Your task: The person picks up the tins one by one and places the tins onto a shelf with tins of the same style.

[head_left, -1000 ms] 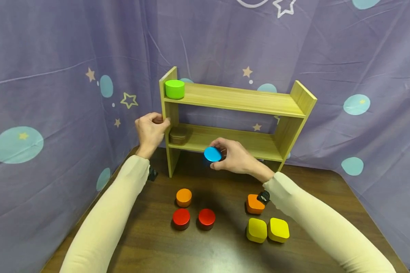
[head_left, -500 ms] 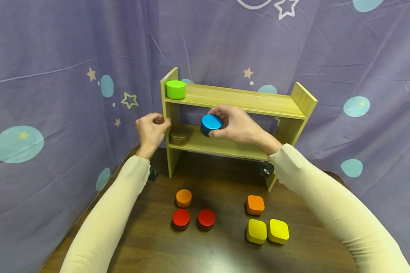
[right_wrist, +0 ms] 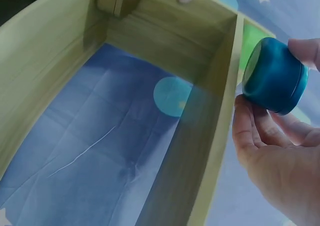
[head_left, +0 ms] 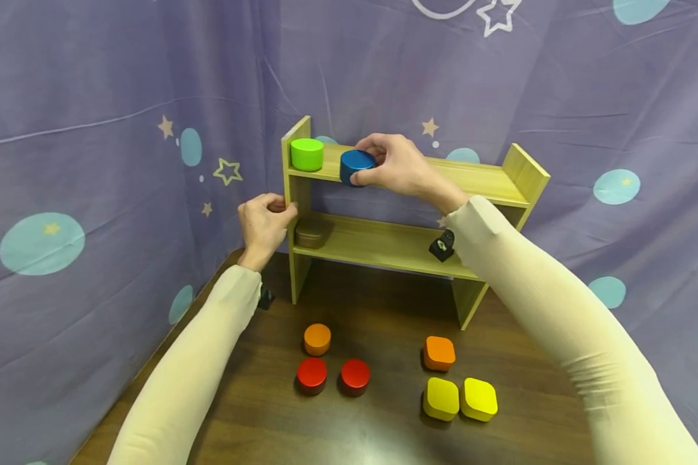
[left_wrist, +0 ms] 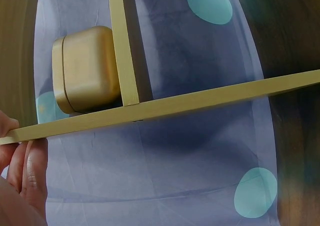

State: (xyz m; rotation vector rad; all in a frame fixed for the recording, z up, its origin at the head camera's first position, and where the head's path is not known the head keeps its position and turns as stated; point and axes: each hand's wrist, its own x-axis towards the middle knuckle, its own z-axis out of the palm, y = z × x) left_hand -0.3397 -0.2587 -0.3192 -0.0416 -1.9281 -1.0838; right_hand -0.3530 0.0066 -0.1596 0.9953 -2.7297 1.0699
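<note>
A round blue tin (head_left: 353,169) is held between the thumb and fingers of my right hand (head_left: 402,166), at the front edge of the wooden shelf's top board (head_left: 462,177). In the right wrist view the blue tin (right_wrist: 275,76) appears tilted, just beside that board. My left hand (head_left: 264,225) pinches the shelf's left side panel (left_wrist: 200,98) between thumb and fingers. A round green tin (head_left: 306,155) stands at the left end of the top board. On the lower board, against the left panel, sits a gold rounded-square tin (left_wrist: 90,68).
On the dark table (head_left: 279,426) stand a round orange tin (head_left: 317,339) and two round red tins, one a red tin (head_left: 355,376) on the right. Further right are a squarish orange tin (head_left: 439,352) and two squarish yellow tins, including a yellow tin (head_left: 479,398). A patterned curtain (head_left: 122,161) hangs behind.
My right hand has lifted the blue tin from below the lower board's front edge up to the top board. The left hand keeps its hold on the side panel.
</note>
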